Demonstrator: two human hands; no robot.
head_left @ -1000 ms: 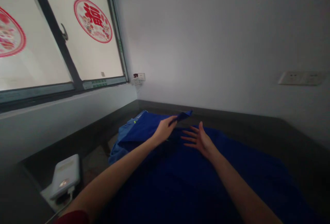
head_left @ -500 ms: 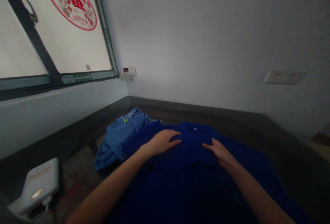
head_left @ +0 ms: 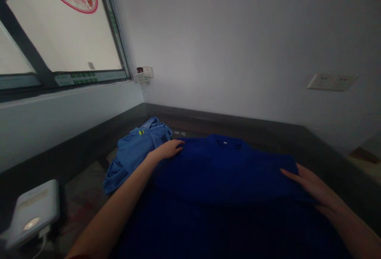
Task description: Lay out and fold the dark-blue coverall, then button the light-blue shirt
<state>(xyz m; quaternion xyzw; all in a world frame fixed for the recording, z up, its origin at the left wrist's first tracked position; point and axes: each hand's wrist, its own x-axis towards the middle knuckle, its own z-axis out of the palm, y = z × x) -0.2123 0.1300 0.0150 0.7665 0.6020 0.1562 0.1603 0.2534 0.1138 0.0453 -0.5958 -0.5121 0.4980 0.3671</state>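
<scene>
Both hands are on the dark blue shirt (head_left: 226, 171), which lies across the lower centre of the frame, collar toward the wall. At centre-left, the left hand (head_left: 167, 149) rests along the shoulder edge with fingers loosely extended; whether they pinch any cloth I cannot tell. Toward the right edge, the right hand (head_left: 308, 181) appears to grip the shirt's other side, thumb over the face of the cloth and the remaining fingers mostly hidden behind the border. As I judge it, the step in hand is spreading the upper part out sideways. Doing it well calls for light, even tension from both sides, with the collar square between the hands so the shoulders line up. The ridge running below the chest would be worth smoothing outward with flat palms. A crumpled light blue garment (head_left: 131, 153), left of centre, sits close beside the left forearm, so that side needs care lest the two fabrics catch.
</scene>
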